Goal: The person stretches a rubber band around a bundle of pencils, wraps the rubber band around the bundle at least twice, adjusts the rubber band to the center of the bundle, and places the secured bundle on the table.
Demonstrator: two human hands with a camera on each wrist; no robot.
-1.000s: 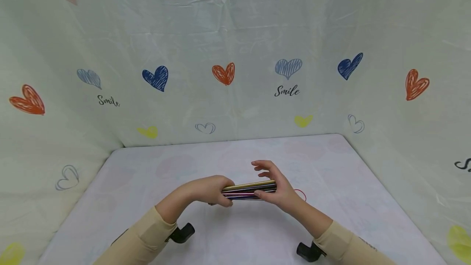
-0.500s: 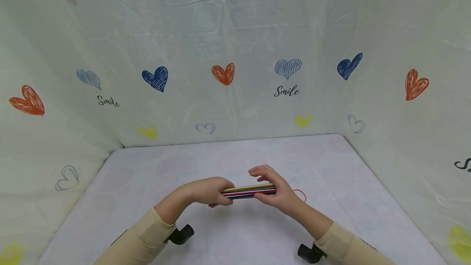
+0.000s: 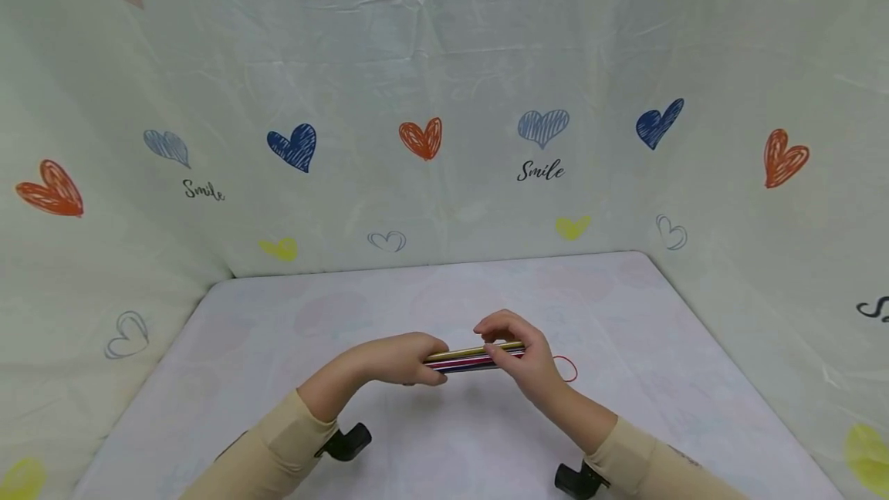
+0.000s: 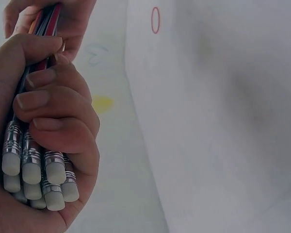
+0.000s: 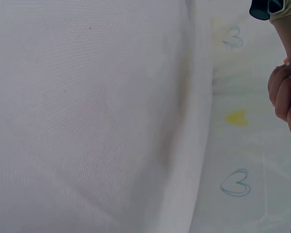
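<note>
My left hand [image 3: 399, 359] grips a bundle of pencils [image 3: 468, 359] held level above the table. In the left wrist view its fingers [image 4: 63, 114] curl round the shafts, and several white eraser ends [image 4: 31, 172] in silver ferrules stick out below. The bundle's other end lies in my right hand [image 3: 528, 357], whose thumb is over the pencils and whose fingers bend above and behind them. That far end is hidden by the right hand. On the table beyond the right wrist lies a thin red loop [image 3: 576, 369], like a rubber band. The right wrist view catches the left hand [image 5: 283, 94] at its edge.
A white-covered table [image 3: 430, 438] lies under both hands. Behind it and at the sides hangs a pale curtain [image 3: 472, 45] printed with hearts and words. A black wrist camera [image 3: 347, 442] projects from the left sleeve, another [image 3: 578, 481] from the right.
My right thumb has moved up onto the top of the pencils, and the right fingers have come down and curled closer round them. The left hand keeps its grip, shifting slightly right.
</note>
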